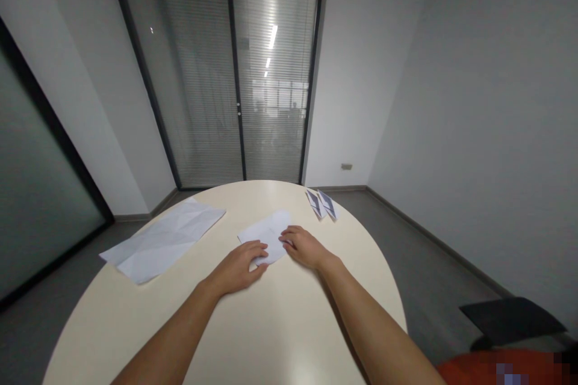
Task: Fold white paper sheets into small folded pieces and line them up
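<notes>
A small folded sheet of white paper (266, 230) lies near the middle of the round table (271, 337). At its lower left edge is my left hand (239, 266), the fingers resting on the paper and the thumb spread apart from them. My right hand (307, 246) is at the paper's right edge, its bent fingers and thumb closed on that edge. The right fingertips are partly hidden.
A larger creased white sheet (167, 239) lies on the table's left side. Two narrow folded paper pieces with dark markings (321, 204) are at the far right. A black chair part (510, 320) and something red (492, 367) stand at lower right.
</notes>
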The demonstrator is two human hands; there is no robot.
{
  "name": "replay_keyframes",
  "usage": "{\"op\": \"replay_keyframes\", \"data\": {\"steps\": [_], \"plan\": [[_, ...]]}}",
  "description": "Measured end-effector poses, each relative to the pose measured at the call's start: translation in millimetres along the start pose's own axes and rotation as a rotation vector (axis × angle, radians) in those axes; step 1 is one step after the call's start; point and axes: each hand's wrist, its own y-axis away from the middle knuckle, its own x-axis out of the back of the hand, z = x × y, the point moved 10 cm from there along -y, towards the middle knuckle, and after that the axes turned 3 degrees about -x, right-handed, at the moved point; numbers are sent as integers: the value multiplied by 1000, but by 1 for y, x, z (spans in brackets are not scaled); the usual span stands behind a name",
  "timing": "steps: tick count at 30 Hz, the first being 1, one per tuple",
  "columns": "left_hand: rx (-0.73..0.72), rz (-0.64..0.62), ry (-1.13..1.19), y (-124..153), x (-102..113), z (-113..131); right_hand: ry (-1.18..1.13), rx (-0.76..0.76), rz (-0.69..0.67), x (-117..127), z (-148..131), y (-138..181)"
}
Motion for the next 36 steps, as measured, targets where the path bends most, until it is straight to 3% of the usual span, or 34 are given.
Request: {"op": "replay_keyframes", "data": {"steps": [12,25,36], "plan": [[114,28,42,-3,10,-4,-231,25,-91,1,-14,0],[232,62,2,-3,17,-16,-247,1,-77,-8,-10,-4],[278,94,-71,-4,18,-22,-297,-132,-97,-11,-3,-4]]}}
